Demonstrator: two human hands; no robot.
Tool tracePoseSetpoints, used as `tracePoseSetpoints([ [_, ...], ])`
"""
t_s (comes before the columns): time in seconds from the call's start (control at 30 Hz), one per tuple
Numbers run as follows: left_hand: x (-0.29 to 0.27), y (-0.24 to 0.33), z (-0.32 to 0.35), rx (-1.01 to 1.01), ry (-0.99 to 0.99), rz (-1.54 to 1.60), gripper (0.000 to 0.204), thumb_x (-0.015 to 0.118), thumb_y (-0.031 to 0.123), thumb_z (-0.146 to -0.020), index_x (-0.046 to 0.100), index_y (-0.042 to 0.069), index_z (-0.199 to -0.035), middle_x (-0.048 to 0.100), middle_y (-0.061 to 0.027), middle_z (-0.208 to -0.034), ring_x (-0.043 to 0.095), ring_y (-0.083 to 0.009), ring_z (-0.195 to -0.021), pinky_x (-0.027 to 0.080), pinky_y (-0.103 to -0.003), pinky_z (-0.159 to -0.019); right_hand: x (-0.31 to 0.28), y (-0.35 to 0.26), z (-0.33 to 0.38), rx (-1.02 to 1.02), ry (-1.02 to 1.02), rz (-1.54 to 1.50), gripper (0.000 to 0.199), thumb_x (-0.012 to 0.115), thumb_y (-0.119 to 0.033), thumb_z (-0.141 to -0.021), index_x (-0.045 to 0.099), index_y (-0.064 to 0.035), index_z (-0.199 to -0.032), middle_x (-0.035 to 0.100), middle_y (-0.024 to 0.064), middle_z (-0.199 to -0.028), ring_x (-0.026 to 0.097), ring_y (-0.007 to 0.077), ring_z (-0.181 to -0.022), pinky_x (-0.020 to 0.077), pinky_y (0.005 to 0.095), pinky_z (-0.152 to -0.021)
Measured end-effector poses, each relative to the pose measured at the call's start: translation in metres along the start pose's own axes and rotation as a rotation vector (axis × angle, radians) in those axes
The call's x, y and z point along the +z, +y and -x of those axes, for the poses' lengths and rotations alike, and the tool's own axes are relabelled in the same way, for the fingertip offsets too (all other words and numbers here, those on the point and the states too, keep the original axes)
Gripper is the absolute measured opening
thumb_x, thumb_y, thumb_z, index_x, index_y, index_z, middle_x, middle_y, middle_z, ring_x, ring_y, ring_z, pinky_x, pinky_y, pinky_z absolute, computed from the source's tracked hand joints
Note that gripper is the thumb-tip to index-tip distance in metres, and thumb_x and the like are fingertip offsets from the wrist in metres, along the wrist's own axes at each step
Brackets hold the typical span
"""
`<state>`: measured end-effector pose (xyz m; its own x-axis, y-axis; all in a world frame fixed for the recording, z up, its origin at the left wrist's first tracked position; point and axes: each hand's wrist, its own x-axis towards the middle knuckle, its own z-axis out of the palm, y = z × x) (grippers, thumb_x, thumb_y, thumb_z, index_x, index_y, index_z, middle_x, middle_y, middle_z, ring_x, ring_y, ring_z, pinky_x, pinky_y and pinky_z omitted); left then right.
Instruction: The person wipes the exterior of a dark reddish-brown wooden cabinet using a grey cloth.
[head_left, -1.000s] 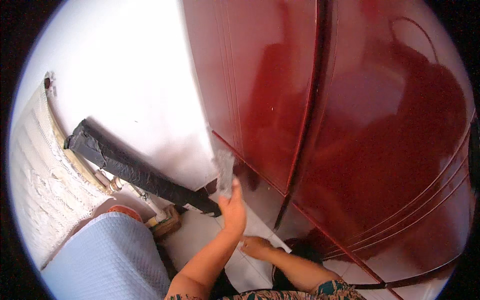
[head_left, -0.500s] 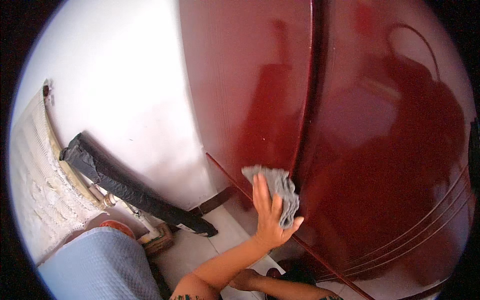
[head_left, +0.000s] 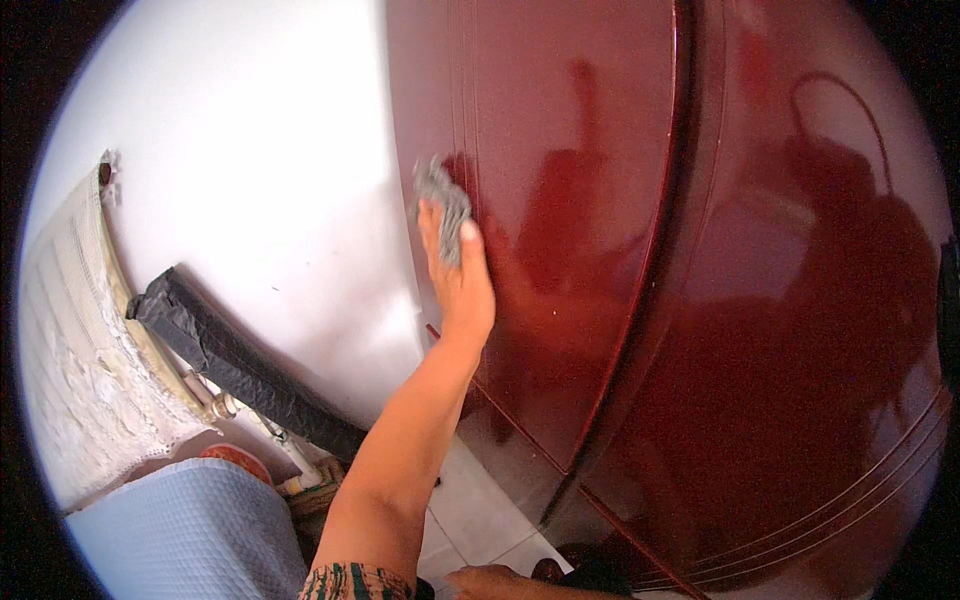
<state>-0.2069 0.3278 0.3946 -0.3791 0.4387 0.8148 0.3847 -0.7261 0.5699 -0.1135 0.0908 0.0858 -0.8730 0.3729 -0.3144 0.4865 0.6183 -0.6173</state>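
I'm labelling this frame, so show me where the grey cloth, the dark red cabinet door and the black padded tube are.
grey cloth [head_left: 442, 197]: head view, its crumpled middle above the fingers.
dark red cabinet door [head_left: 580, 250]: head view, glossy panel face.
black padded tube [head_left: 240, 365]: head view, mid-length against the white wall.

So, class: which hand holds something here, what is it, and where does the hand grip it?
The left hand presses a grey cloth flat against the dark red door, with the fingers over the cloth's lower part. The right hand, low in view, shows nothing held.
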Motion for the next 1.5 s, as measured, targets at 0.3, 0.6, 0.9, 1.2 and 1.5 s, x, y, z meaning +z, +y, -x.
tracePoseSetpoints([
  [0.3, -0.003, 0.024, 0.187, -0.049, -0.225, 0.097, 0.078, 0.042, 0.047, -0.094, 0.006, 0.004, -0.148, -0.004, -0.0244, -0.152, 0.000, -0.0425, -0.140, 0.006, -0.051, -0.112, 0.012, 0.012, 0.000, -0.029, 0.085, 0.007, 0.035, 0.055, -0.030, -0.083, 0.058, -0.0024, -0.105, 0.061, 0.0207, -0.105, 0.059, 0.0377, -0.099, 0.0481, 0.0476, -0.081],
  [0.6, 0.011, 0.043, 0.000, 0.113, -0.063, -0.053, 0.074, 0.037, 0.051, -0.095, 0.022, -0.003, -0.143, 0.007, -0.0240, -0.152, 0.006, -0.0384, -0.141, 0.008, -0.047, -0.113, 0.002, 0.000, 0.005, 0.019, -0.044, 0.053, 0.036, 0.054, -0.027, -0.084, 0.057, -0.0027, -0.110, 0.060, 0.0213, -0.107, 0.058, 0.0366, -0.100, 0.0481, 0.0480, -0.081],
  [0.9, -0.072, -0.092, -0.017, -1.002, -0.219, 0.542, 0.077, 0.033, 0.057, -0.094, 0.024, -0.001, -0.144, 0.025, -0.0189, -0.148, 0.023, -0.0308, -0.138, 0.017, -0.037, -0.112, 0.001, -0.001, 0.005, 0.001, -0.066, 0.023, 0.037, 0.054, -0.026, -0.085, 0.056, -0.0029, -0.113, 0.059, 0.0215, -0.110, 0.058, 0.0366, -0.101, 0.0473, 0.0476, -0.083],
  [1.2, -0.029, -0.105, 0.124, -0.366, -0.103, -0.061, 0.070, 0.038, 0.041, -0.097, 0.013, -0.003, -0.145, 0.012, -0.0192, -0.152, 0.012, -0.0301, -0.141, 0.011, -0.037, -0.114, -0.002, 0.000, 0.007, 0.028, -0.074, 0.014, 0.038, 0.055, -0.026, -0.086, 0.055, -0.0030, -0.116, 0.059, 0.0217, -0.113, 0.058, 0.0366, -0.103, 0.0465, 0.0473, -0.085],
  [1.5, -0.014, 0.024, 0.251, 0.223, -0.383, -0.011, 0.074, 0.057, 0.037, -0.087, 0.021, 0.011, -0.145, 0.003, -0.0294, -0.150, 0.007, -0.0499, -0.138, 0.008, -0.061, -0.106, 0.005, -0.001, 0.011, 0.033, -0.037, -0.117, 0.041, 0.054, -0.028, -0.087, 0.053, -0.0032, -0.120, 0.056, 0.0220, -0.119, 0.055, 0.0357, -0.109, 0.0437, 0.0452, -0.090],
])
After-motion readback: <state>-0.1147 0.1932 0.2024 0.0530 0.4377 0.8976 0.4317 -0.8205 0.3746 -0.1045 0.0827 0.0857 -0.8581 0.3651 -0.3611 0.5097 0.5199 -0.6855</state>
